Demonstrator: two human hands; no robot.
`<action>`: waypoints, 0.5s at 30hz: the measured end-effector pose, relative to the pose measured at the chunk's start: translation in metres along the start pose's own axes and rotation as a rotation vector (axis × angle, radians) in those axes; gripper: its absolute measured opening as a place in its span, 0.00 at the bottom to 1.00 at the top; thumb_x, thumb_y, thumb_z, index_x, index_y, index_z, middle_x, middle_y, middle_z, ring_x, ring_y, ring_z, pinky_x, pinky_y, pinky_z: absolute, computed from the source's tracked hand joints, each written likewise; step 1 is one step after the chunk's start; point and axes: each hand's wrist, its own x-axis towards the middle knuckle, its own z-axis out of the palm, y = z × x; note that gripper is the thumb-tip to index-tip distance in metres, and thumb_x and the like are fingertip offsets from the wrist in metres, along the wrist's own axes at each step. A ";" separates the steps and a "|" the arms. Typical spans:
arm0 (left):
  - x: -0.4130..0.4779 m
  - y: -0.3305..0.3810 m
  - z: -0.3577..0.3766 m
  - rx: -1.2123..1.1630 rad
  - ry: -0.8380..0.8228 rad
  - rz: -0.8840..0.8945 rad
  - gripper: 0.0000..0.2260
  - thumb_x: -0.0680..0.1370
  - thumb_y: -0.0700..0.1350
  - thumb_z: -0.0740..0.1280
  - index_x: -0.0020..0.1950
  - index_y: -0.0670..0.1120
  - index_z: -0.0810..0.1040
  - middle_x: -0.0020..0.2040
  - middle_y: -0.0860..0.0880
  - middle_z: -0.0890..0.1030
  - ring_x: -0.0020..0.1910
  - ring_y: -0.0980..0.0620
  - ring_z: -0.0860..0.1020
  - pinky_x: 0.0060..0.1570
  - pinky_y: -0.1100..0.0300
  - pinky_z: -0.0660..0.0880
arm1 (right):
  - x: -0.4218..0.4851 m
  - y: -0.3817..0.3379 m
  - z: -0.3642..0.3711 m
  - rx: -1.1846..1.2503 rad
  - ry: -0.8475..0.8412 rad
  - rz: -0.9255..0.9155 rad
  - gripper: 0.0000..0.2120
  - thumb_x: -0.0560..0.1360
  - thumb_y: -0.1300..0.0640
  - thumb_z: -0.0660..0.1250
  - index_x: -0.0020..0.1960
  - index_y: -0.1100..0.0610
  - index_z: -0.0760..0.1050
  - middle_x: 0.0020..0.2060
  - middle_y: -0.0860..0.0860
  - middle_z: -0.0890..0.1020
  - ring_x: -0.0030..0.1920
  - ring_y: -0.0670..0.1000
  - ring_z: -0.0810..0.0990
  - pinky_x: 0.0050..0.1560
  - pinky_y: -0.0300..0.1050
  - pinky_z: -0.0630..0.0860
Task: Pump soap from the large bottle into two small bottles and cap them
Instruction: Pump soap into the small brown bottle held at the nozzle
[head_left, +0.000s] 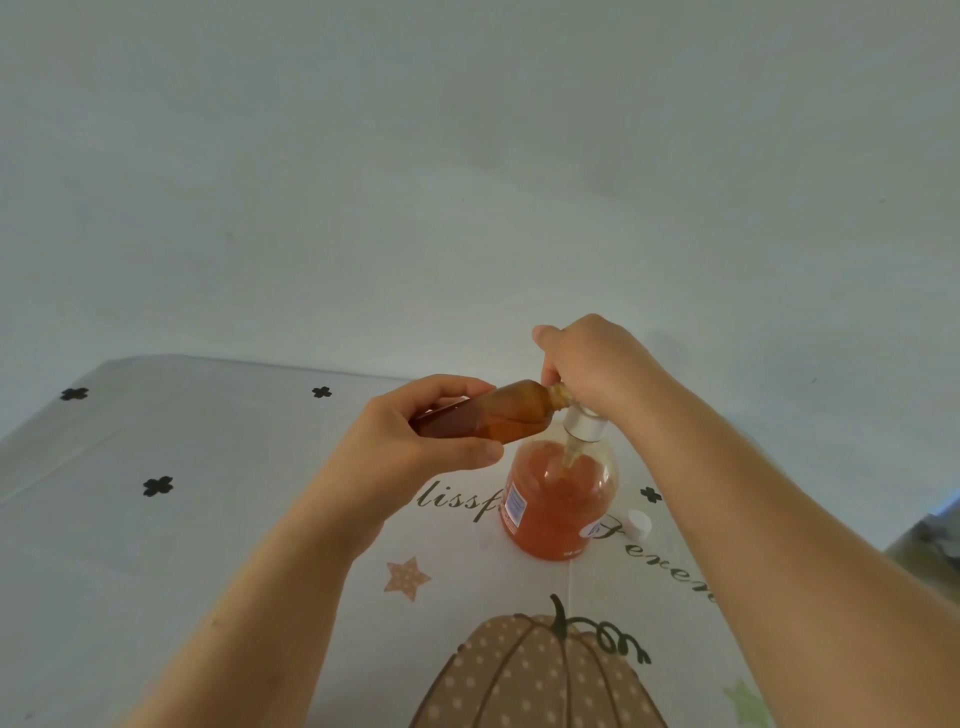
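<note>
Amber plastic fills the grip of the left hand: thumb below and fingers curled over the top hold the small amber translucent bottle round its body, lying nearly level, with its open neck pointing right and meeting the spout; the right hand sits on top of the silver-collared pump with its fingers curled down over the head, which is mostly hidden beneath them; whether the head is fully depressed cannot be told.

Below the pump, the large clear round bottle of orange soap stands upright on the pale tablecloth printed with a pumpkin, stars and script; it looks well over half full; a small white screw cap lies on the cloth just beside its right flank, apart from both hands.

Assessment: filling of one small bottle is under way; its tint makes the soap level unreadable; it is uncapped, and the loose cap is presumably its own. No second small bottle or second cap appears in view, so its state cannot be confirmed; at least one capping is left.
</note>
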 end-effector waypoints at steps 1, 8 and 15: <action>0.000 0.001 0.000 0.000 0.001 0.002 0.19 0.68 0.34 0.78 0.54 0.51 0.84 0.49 0.48 0.87 0.49 0.50 0.85 0.58 0.53 0.79 | 0.002 0.001 0.001 0.068 0.011 0.021 0.20 0.83 0.52 0.51 0.56 0.63 0.78 0.48 0.60 0.79 0.47 0.60 0.77 0.54 0.53 0.77; -0.002 0.003 0.002 -0.046 -0.001 0.017 0.19 0.68 0.32 0.77 0.56 0.48 0.84 0.52 0.47 0.86 0.53 0.50 0.84 0.58 0.55 0.78 | 0.008 0.000 -0.001 0.087 0.179 0.076 0.21 0.78 0.50 0.53 0.44 0.61 0.81 0.37 0.55 0.83 0.33 0.55 0.77 0.39 0.45 0.75; -0.004 0.004 0.005 -0.068 0.019 0.033 0.19 0.68 0.32 0.77 0.54 0.50 0.85 0.51 0.48 0.87 0.53 0.50 0.84 0.56 0.57 0.77 | 0.006 -0.006 -0.010 -0.021 0.127 0.060 0.23 0.79 0.47 0.52 0.44 0.59 0.81 0.36 0.54 0.83 0.32 0.54 0.78 0.41 0.45 0.76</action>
